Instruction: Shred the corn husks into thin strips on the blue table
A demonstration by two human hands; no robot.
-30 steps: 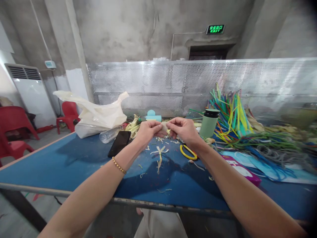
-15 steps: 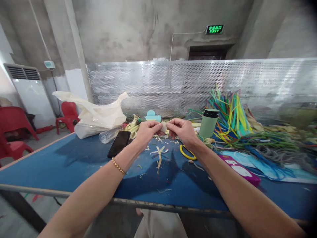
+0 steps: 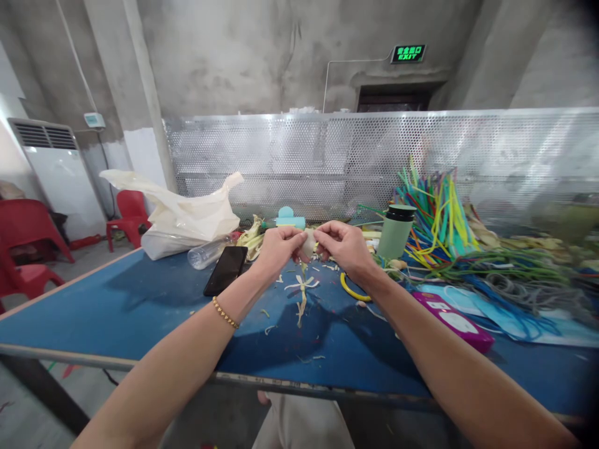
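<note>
Between my two hands is a small pale, whitish piece [image 3: 309, 244] that looks like a bit of dried husk; my fingers cover much of it. My left hand [image 3: 282, 245] pinches its left edge between thumb and fingers. On the other edge my right hand [image 3: 342, 246] has the same kind of pinch. Below them on the blue table lies a flower-like figure of pale husk strips [image 3: 302, 292], with thin arms and a stem. Yellow-handled scissors [image 3: 354, 289] lie just under my right wrist, their blades hidden.
A black phone [image 3: 226, 270], a clear plastic bottle [image 3: 206, 254] and a cream plastic bag [image 3: 189, 218] are at left. On the right stand a green flask [image 3: 397, 234], colourful strips [image 3: 442, 215] and a magenta box [image 3: 453, 321]. Husk scraps dot the blue table [image 3: 154, 315]; a perforated metal panel [image 3: 281, 156] stands behind.
Both hands stay almost in place, still pinching the pale piece. A little more of the piece shows between the fingers. The view has shifted very slightly.
</note>
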